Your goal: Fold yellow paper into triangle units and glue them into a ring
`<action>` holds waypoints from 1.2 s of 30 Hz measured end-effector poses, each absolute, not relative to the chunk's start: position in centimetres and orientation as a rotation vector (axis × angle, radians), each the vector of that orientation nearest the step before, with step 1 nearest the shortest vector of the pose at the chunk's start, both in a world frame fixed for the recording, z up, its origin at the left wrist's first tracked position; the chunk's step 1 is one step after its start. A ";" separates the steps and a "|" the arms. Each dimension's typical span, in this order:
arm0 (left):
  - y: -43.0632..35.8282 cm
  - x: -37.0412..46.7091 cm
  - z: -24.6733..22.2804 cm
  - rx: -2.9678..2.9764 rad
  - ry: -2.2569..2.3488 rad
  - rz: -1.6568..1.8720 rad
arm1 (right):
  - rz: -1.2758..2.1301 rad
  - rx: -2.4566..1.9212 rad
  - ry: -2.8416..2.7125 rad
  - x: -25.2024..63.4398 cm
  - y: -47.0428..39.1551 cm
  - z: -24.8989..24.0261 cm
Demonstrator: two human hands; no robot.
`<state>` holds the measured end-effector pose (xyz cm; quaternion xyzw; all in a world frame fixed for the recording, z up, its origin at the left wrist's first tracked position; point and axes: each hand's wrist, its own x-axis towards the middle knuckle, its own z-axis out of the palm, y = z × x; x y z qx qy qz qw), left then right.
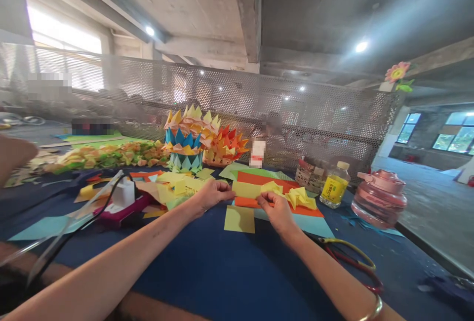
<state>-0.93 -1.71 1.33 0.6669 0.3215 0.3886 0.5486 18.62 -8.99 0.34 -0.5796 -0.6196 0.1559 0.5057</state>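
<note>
Between my two hands a small yellow paper strip (pixel 246 190) is stretched out above the table. My left hand (pixel 211 195) pinches its left end between thumb and fingers. At the other end, my right hand (pixel 277 212) pinches it the same way. Just below lies a flat yellow paper square (pixel 239 219) on the dark blue tabletop. Orange paper sheets (pixel 266 178) lie behind and under the strip. Folded yellow paper pieces (pixel 300 197) rest on the orange paper, right of my right hand. More loose yellow paper (pixel 177 182) lies beyond my left hand.
Folded-paper crowns (pixel 185 138) stand at the back, beside a heap of small paper pieces (pixel 111 157). A magenta power strip (pixel 122 210) with cables sits left. On the right are a yellow-labelled bottle (pixel 335 185), a pink jug (pixel 379 200) and scissors (pixel 351 257) by my forearm.
</note>
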 end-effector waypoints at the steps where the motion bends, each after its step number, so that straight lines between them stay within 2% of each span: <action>1: -1.7 -0.9 1.3 1.555 0.745 0.927 | 0.371 -1.403 -1.491 18.7 -9.0 0.4; 16: -1.5 -0.9 1.3 1.349 0.668 0.952 | 0.367 -1.416 -1.487 18.4 -9.1 0.4; 36: -2.3 -0.9 1.3 1.510 0.600 0.814 | 0.245 -1.435 -1.661 18.3 -9.3 0.4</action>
